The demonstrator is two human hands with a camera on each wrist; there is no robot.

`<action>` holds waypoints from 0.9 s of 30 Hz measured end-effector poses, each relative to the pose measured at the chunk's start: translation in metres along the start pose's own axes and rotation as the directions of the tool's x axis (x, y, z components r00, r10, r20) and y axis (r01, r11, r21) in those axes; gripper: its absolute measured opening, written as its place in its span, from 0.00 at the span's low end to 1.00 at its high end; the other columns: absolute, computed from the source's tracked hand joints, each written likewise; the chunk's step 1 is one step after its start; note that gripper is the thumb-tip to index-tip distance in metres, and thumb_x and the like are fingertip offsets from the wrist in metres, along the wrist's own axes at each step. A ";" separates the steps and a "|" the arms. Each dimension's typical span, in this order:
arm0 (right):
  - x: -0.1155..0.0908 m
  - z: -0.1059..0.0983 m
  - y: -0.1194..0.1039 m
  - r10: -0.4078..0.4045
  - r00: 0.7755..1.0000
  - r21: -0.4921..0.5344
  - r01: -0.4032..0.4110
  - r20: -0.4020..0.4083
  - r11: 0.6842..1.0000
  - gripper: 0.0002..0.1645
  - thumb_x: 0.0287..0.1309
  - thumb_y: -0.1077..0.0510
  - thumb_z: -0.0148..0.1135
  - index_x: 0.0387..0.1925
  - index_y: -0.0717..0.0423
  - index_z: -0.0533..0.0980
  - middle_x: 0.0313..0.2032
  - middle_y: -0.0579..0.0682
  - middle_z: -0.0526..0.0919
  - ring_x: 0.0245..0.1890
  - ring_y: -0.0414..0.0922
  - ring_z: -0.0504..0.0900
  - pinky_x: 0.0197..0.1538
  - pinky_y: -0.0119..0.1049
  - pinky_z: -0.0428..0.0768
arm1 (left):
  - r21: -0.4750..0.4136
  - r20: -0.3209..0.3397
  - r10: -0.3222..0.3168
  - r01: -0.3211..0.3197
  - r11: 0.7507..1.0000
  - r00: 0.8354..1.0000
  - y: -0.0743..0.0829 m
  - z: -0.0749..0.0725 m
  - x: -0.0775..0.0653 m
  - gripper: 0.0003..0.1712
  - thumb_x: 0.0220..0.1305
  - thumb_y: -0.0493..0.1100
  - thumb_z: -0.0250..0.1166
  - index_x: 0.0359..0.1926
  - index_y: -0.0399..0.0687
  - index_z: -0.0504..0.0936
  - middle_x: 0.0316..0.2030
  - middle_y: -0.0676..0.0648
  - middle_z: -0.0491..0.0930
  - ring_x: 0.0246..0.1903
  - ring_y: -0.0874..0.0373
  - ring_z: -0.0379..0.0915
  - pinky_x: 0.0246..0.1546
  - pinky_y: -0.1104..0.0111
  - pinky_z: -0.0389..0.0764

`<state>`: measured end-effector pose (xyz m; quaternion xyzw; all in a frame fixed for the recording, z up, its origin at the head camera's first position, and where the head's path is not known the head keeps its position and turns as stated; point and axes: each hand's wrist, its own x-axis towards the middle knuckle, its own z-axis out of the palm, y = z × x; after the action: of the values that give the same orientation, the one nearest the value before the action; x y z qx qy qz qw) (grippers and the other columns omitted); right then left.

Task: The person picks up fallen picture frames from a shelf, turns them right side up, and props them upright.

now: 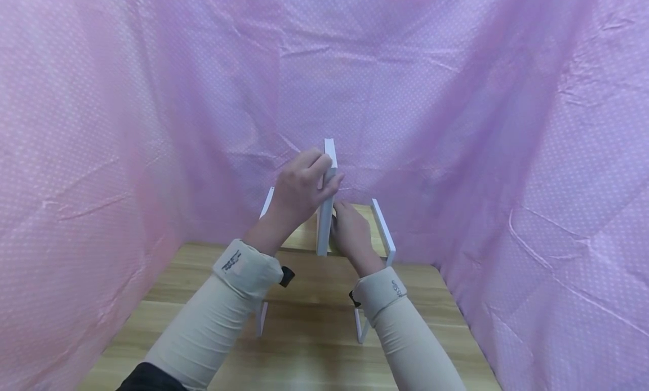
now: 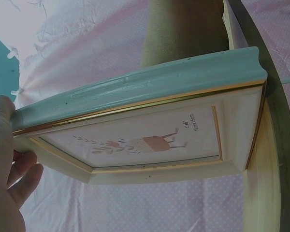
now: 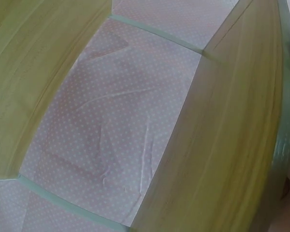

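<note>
A picture frame (image 1: 323,230) with a pale blue-green side, white face and gold trim stands upright, edge-on to me, on the upper wooden board of a small shelf (image 1: 370,213). My left hand (image 1: 298,182) grips its upper part, thumb on one side and fingers on the other. In the left wrist view, the frame's print (image 2: 152,143) shows a pink animal figure with small lettering. On the frame's right side, my right hand (image 1: 353,229) has bent fingers close against its back. The fingertips there are hidden, so I cannot tell what they hold.
White metal side bars (image 1: 383,229) edge the shelf, and its front legs (image 1: 361,326) stand on a wood-grain table (image 1: 299,357). Pink dotted cloth (image 1: 507,154) hangs at the back and both sides. Black straps (image 1: 287,276) circle the wrists.
</note>
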<state>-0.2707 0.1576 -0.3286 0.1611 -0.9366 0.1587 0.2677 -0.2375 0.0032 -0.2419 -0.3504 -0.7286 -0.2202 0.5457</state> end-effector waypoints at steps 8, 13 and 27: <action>0.000 -0.004 0.000 0.031 0.999 -0.095 -0.030 0.006 0.995 0.11 0.68 0.58 0.61 0.51 0.53 0.78 0.42 0.51 0.84 0.37 0.52 0.84 0.35 0.47 0.82 | -0.005 0.019 -0.012 0.012 1.000 1.000 -0.002 0.000 -0.001 0.16 0.66 0.43 0.67 0.30 0.43 0.69 0.27 0.48 0.64 0.24 0.58 0.59 0.21 0.69 0.63; 0.001 -0.006 -0.001 0.016 0.999 -0.210 -0.023 -0.034 0.977 0.09 0.64 0.60 0.61 0.46 0.55 0.79 0.33 0.50 0.82 0.26 0.48 0.78 0.28 0.42 0.78 | 0.001 0.015 -0.022 0.022 1.000 1.000 -0.005 -0.001 -0.001 0.16 0.66 0.44 0.68 0.30 0.44 0.70 0.27 0.48 0.66 0.25 0.57 0.60 0.22 0.69 0.64; -0.004 -0.002 -0.002 -0.065 0.973 -0.287 -0.001 -0.221 0.958 0.04 0.63 0.66 0.62 0.38 0.59 0.81 0.24 0.50 0.78 0.19 0.46 0.72 0.24 0.39 0.74 | 0.007 0.030 -0.039 0.039 0.999 0.999 -0.004 -0.002 0.001 0.15 0.67 0.45 0.67 0.30 0.44 0.70 0.28 0.48 0.66 0.25 0.56 0.60 0.21 0.69 0.65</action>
<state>-0.2654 0.1572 -0.3287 0.1169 -0.9100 0.0352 0.3962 -0.2395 -0.0008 -0.2398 -0.3375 -0.7444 -0.2230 0.5313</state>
